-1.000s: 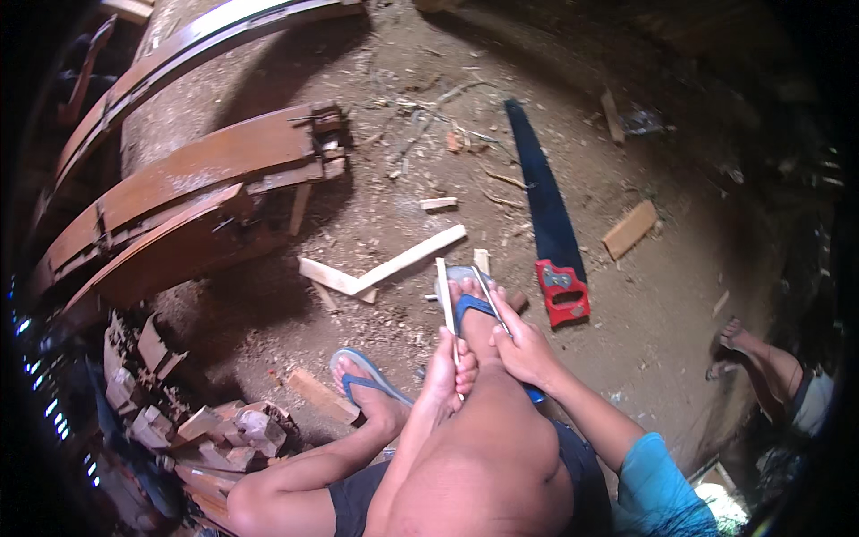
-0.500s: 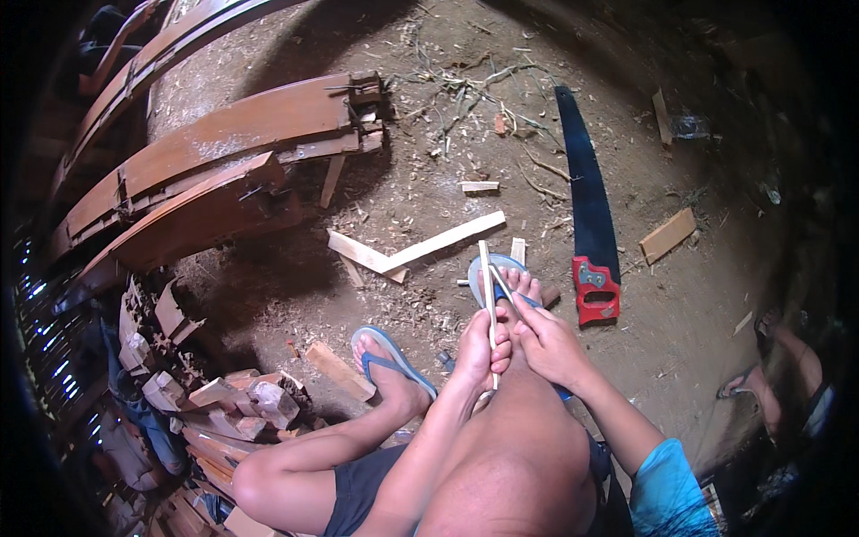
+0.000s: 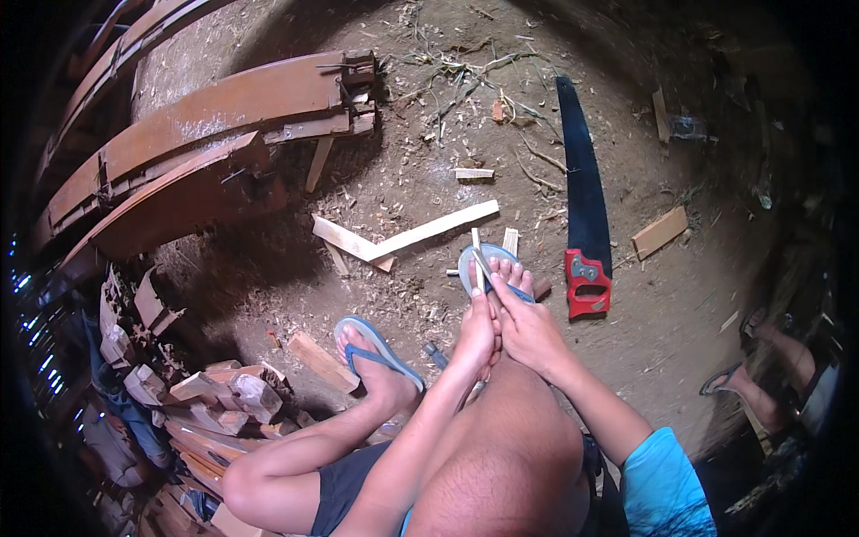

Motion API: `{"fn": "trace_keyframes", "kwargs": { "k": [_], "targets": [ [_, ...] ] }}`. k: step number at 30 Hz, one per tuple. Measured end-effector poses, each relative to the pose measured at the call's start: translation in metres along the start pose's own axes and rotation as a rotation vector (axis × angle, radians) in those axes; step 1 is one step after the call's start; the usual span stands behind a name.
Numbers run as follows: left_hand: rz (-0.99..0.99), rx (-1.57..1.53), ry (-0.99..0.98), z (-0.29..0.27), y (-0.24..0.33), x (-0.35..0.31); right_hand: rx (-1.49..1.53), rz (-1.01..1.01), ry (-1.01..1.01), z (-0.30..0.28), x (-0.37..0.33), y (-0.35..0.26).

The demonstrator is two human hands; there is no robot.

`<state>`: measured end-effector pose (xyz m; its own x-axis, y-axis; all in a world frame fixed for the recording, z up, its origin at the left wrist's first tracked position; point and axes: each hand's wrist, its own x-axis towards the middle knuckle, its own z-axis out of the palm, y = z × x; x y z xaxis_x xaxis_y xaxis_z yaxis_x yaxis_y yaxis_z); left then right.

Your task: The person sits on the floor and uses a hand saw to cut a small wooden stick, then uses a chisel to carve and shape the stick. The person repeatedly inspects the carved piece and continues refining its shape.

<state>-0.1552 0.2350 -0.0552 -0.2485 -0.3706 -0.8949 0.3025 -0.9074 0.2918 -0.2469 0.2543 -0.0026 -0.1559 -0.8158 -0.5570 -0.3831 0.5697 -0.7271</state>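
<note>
Both of my hands are close together above my right foot. My left hand (image 3: 479,333) is closed around a thin, pale wooden stick (image 3: 477,240), whose far end points away from me. My right hand (image 3: 530,329) is closed on a narrow grey knife (image 3: 483,267); its blade lies slanted across the stick, and its handle is hidden in my fingers. A blue and grey flip-flop (image 3: 468,265) is on my right foot, just beyond my hands.
A handsaw (image 3: 588,192) with a red handle lies to the right. Two pale wood strips (image 3: 434,231) are ahead. Brown curved boards (image 3: 224,103) lie at left, above a pile of wood offcuts (image 3: 210,394). Another person's foot (image 3: 743,385) is at the right edge.
My left hand has moved up along the stick, so less of it shows beyond my fingers. The knife now lies across the stick near its far end. The whole view has shifted slightly.
</note>
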Motion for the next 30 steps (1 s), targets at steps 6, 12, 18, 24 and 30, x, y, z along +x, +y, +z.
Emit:
{"fn": "trace_keyframes", "kwargs": {
  "k": [6, 12, 18, 24, 30],
  "targets": [
    [-0.077, -0.042, -0.112, 0.001, 0.014, -0.004, 0.02, 0.124, -0.006, -0.001, -0.001, -0.003],
    [-0.102, -0.059, -0.15, 0.007, 0.024, -0.013, 0.086, 0.15, -0.002, 0.003, 0.0, -0.002],
    [-0.117, -0.065, -0.159, 0.009, 0.028, -0.015, -0.088, -0.054, 0.065, 0.011, 0.002, 0.008],
    [-0.149, -0.061, -0.149, 0.008, 0.03, -0.016, 0.009, 0.044, -0.04, 0.009, 0.001, 0.009],
    [-0.182, -0.004, -0.148, 0.007, 0.032, -0.016, 0.054, 0.092, -0.069, 0.003, 0.002, 0.0]
  ]
}}
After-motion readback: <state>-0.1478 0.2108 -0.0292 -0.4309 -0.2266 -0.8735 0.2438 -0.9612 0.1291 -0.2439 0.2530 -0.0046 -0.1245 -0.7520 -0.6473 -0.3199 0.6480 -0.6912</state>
